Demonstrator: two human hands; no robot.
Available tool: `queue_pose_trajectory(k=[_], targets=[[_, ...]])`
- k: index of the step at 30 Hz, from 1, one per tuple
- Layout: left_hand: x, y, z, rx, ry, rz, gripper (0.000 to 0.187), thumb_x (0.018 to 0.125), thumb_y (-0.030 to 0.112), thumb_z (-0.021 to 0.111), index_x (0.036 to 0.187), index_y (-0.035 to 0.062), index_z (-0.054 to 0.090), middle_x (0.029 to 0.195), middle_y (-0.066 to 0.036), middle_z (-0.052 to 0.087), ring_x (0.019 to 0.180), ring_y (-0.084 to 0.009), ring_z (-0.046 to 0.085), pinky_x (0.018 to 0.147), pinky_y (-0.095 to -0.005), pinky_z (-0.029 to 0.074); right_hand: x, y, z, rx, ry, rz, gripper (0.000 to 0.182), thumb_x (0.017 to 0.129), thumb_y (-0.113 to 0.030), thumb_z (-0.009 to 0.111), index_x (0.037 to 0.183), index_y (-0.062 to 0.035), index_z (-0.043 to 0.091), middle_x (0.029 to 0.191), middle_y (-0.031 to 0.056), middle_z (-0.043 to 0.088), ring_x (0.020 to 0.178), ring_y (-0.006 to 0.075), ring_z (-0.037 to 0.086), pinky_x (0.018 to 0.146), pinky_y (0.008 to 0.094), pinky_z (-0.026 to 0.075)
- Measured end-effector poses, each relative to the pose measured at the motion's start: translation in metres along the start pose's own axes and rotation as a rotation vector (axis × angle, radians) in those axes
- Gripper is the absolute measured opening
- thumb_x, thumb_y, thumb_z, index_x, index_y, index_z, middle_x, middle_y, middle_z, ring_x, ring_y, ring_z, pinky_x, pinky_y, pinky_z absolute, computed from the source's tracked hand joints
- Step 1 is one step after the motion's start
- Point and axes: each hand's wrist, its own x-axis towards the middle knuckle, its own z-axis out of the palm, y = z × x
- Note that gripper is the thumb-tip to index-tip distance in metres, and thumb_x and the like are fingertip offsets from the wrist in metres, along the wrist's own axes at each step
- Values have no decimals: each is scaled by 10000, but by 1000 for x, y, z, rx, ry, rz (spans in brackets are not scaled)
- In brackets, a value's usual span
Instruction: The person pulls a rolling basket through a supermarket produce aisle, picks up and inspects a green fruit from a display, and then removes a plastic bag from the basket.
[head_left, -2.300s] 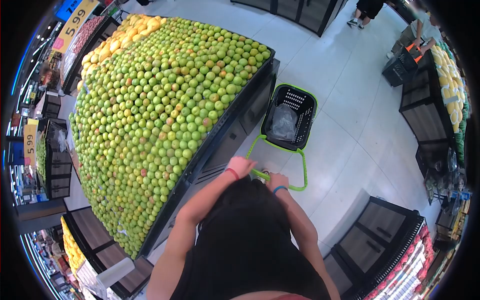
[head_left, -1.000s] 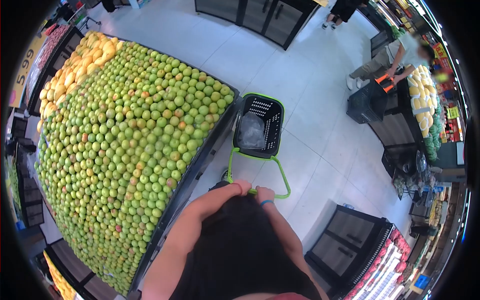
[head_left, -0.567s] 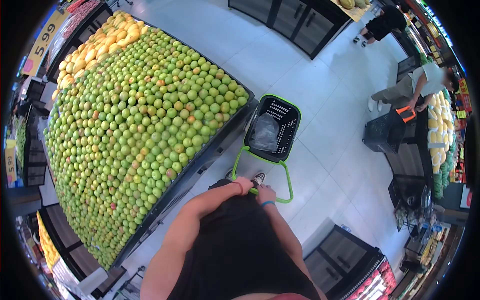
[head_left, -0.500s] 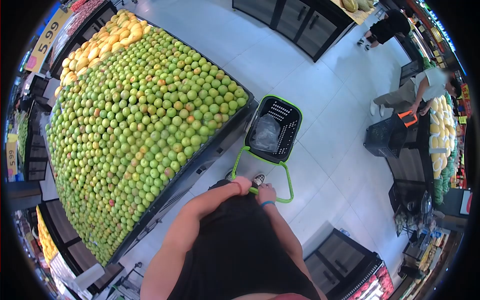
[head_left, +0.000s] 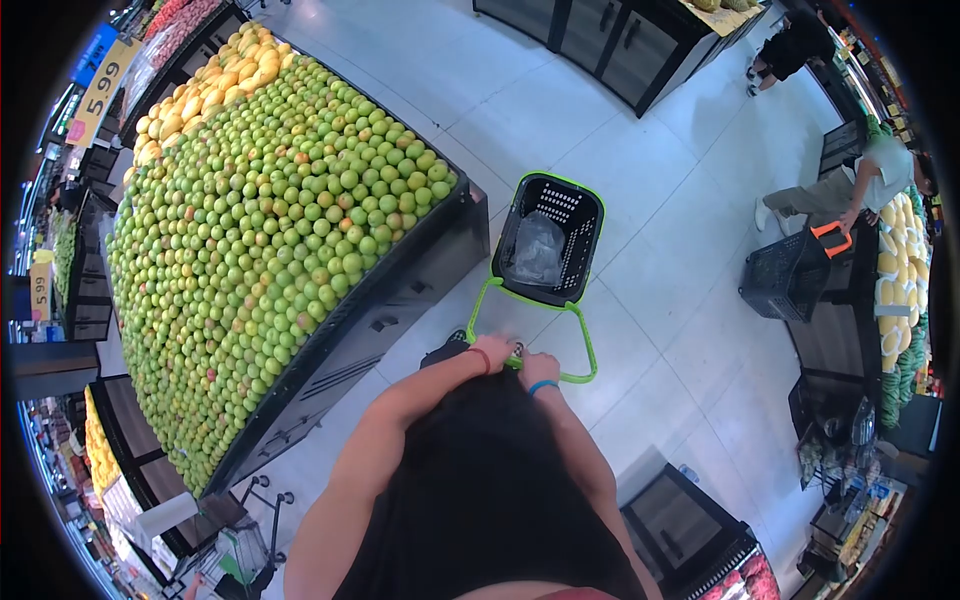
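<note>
Both hands (head_left: 515, 362), close together before the torso, grip the basket's green handle (head_left: 577, 378), forearms angled inward

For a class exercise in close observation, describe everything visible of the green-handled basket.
The basket is black, seemingly plastic, with perforated walls and a bright green rim. It stands open beside the fruit stand, apart from it, with a clear crumpled bag inside. Its green handle extends toward the person; the left hand and right hand grip its end.
</note>
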Motion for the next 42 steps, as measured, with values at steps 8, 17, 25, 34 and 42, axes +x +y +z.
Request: queue_pose_trajectory(k=[8, 17, 25, 34, 42], targets=[[29, 18, -7, 10, 16, -72, 262, 709, 217, 622, 917, 63, 664, 956, -157, 638, 908, -321, 622, 763, -433, 508, 14, 34, -17, -85, 259, -240, 170, 752, -190, 547, 875, -124, 645, 754, 103, 653, 717, 322, 644, 618, 441, 483], [83, 40, -24, -74, -393, -214, 384, 731, 395, 636, 954, 86, 678, 962, -153, 663, 915, -299, 640, 774, -412, 506, 27, 69, -62, -231, 104, -261, 197, 752, -253, 548, 856, -128, 660, 789, 115, 658, 750, 299, 646, 675, 424, 491], [152, 33, -30, -228, -494, -87, 550, 706, 547, 601, 887, 36, 688, 844, -165, 671, 793, -308, 650, 725, -406, 503, 54, 113, -131, -282, 15, -137, 262, 730, -330, 551, 846, -124, 663, 829, 142, 667, 789, 321, 650, 699, 433, 490], [179, 7, -68, -254, -440, -9, 586, 719, 592, 564, 914, 55, 693, 869, -145, 675, 830, -299, 645, 750, -411, 497, 91, 174, -163, -314, -19, -180, 244, 733, -338, 557, 812, -139, 673, 802, 136, 665, 761, 319, 646, 676, 440, 502], [198, -9, -106, -316, -542, -68, 631, 743, 635, 527, 928, 54, 689, 910, -138, 675, 886, -292, 640, 795, -399, 487, 127, 166, -205, -348, 49, -299, 276, 759, -352, 507, 736, -140, 683, 756, 118, 663, 733, 302, 639, 671, 445, 494]])
